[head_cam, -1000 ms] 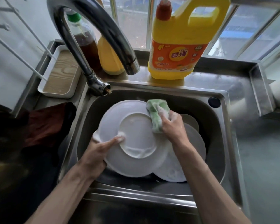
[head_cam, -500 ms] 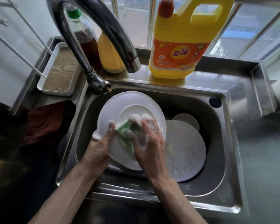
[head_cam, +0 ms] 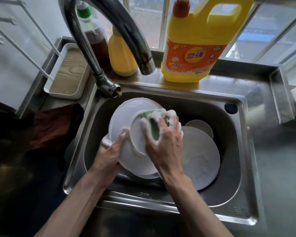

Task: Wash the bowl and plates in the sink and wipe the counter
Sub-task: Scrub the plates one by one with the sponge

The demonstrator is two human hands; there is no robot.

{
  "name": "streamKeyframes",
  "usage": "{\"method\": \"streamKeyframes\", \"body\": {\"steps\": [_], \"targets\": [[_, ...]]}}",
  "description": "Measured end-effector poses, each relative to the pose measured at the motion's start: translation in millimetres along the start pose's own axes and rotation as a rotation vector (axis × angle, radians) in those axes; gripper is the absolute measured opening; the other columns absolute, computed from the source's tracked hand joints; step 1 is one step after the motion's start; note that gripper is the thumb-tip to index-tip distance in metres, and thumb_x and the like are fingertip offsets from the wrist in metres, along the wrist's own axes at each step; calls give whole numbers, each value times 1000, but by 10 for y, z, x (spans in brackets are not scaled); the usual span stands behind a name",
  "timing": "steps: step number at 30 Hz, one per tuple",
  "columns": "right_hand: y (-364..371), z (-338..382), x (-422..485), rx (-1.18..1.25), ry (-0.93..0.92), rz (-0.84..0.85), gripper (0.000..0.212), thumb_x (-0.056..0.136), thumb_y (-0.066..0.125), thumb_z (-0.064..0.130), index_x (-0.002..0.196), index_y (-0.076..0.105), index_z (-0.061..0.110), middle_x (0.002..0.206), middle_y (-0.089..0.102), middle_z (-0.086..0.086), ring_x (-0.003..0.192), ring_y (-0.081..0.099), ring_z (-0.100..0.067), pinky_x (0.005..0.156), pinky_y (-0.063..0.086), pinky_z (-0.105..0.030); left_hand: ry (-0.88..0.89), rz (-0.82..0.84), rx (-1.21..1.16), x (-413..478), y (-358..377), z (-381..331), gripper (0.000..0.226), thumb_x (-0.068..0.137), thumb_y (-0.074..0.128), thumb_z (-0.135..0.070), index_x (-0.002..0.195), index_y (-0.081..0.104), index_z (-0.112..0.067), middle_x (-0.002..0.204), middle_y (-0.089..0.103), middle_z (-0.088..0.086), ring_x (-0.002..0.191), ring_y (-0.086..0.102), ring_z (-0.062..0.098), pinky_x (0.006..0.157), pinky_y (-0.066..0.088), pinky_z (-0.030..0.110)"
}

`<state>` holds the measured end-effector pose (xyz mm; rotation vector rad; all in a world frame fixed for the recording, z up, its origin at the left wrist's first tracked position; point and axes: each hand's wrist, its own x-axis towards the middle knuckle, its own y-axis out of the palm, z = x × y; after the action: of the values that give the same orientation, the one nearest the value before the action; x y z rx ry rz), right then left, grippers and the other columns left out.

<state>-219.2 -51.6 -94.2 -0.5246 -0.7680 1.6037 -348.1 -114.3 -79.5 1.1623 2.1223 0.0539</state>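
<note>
Down in the steel sink (head_cam: 161,205), a white plate (head_cam: 121,117) is held tilted on edge above the basin, its underside with the raised foot ring facing the camera. The left hand (head_cam: 109,153) grips the plate at its lower left rim, the sudsy thumb lying across the near face and the fingers hidden behind it. The right hand (head_cam: 164,144) is curled over a green cloth (head_cam: 154,129) thick with white foam and presses it against the upper right of the foot ring. A second plate (head_cam: 202,156) lies flat on the sink floor to the right, partly under the right wrist, and a small white dish (head_cam: 200,125) peeks out just behind it; whether that is the bowl cannot be told. The curved faucet (head_cam: 126,31) arches over the basin with no water running. On the ledge behind stand a yellow detergent jug (head_cam: 195,48), a small yellow bottle (head_cam: 121,57) and a bottle of brown liquid (head_cam: 96,40). A white tray (head_cam: 68,74) sits left of the faucet, with a dark red rag (head_cam: 53,127) just beside the sink's left rim. The counter (head_cam: 280,168) stretches away to the right.
</note>
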Motion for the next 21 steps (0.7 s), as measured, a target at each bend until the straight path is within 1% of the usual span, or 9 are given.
{"method": "streamKeyframes", "body": {"steps": [1, 3, 6, 10, 13, 15, 16, 19, 21], "targets": [[18, 13, -7, -8, -29, 32, 43, 94, 60, 55, 124, 65, 24, 140, 45, -2, 121, 47, -20, 103, 40, -38, -5, 6, 15, 5, 0, 4, 31, 99, 61, -24, 125, 69, -8, 115, 75, 17, 93, 76, 22, 67, 62, 30], [53, 2, -2, 16, -114, 79, 41, 91, 71, 39, 129, 66, 23, 145, 50, -5, 129, 48, -25, 108, 42, -43, -13, -2, 19, 23, -5, 0, 29, 100, 60, -25, 122, 70, -9, 114, 76, 16, 93, 76, 23, 67, 62, 31], [28, -63, -15, 93, -257, 206, 38, 92, 73, 29, 130, 69, 22, 144, 58, -5, 133, 50, -28, 109, 44, -48, 4, -52, 0, 94, -52, -36, 29, 100, 61, -24, 122, 71, -7, 113, 76, 14, 97, 75, 22, 74, 63, 32], [-65, -217, -108, 117, -368, 323, 39, 86, 73, 15, 124, 74, 19, 137, 64, -2, 129, 55, -26, 105, 48, -48, 4, -117, -71, 158, -111, -83, 26, 92, 67, -22, 116, 72, -11, 106, 79, 4, 92, 76, 12, 70, 61, 24], [-62, -274, -172, 109, -389, 285, 35, 82, 77, 13, 117, 77, 19, 129, 68, 1, 121, 59, -22, 99, 53, -46, 21, -92, -44, 148, -142, -64, 35, 89, 68, -22, 120, 71, -7, 110, 77, 9, 99, 74, 17, 77, 63, 29], [-24, -245, -159, 97, -387, 220, 30, 82, 80, 16, 112, 79, 19, 125, 70, -1, 117, 61, -22, 96, 54, -43, 21, -39, 16, 128, -141, -27, 37, 96, 63, -23, 128, 67, -3, 117, 74, 18, 106, 72, 27, 85, 63, 38], [-7, -211, -127, 88, -386, 189, 28, 83, 80, 19, 111, 78, 18, 125, 70, -2, 115, 61, -23, 96, 53, -42, 18, -14, 37, 117, -131, -15, 36, 99, 60, -22, 129, 66, -3, 118, 73, 20, 104, 72, 29, 83, 63, 39], [7, -112, 31, 27, -344, 104, 28, 89, 77, 26, 115, 76, 19, 127, 68, -2, 114, 60, -26, 94, 48, -42, 24, -9, 57, 101, -106, 14, 33, 101, 59, -21, 129, 66, -5, 118, 74, 19, 101, 73, 25, 79, 63, 36], [-36, -115, 122, -62, -283, 54, 25, 93, 72, 32, 116, 73, 21, 126, 65, 0, 110, 56, -23, 87, 43, -40, 13, -53, 33, 98, -119, 13, 34, 100, 62, -22, 130, 67, -7, 122, 73, 16, 109, 71, 25, 90, 62, 40]]}}
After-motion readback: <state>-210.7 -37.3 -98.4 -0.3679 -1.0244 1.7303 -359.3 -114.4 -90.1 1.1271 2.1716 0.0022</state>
